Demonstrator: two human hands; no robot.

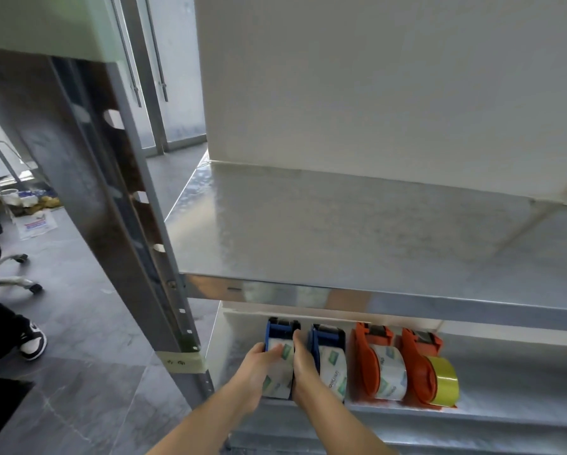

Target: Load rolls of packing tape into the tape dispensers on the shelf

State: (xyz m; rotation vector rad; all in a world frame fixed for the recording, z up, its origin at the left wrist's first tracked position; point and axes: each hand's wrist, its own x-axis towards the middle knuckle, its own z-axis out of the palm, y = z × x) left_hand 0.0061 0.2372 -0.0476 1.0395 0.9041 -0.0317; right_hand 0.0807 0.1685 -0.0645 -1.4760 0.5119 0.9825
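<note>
white box, chair base, sneaker

Shelf with four tape dispensers

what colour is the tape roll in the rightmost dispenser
Yellow. The roll sits in an orange dispenser; the head view shows it best.

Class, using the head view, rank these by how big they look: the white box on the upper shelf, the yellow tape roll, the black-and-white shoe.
1. White box, by far the largest.
2-3. Yellow tape roll and shoe look much alike. The shoe is farther away, so I leave them unranked.
</note>
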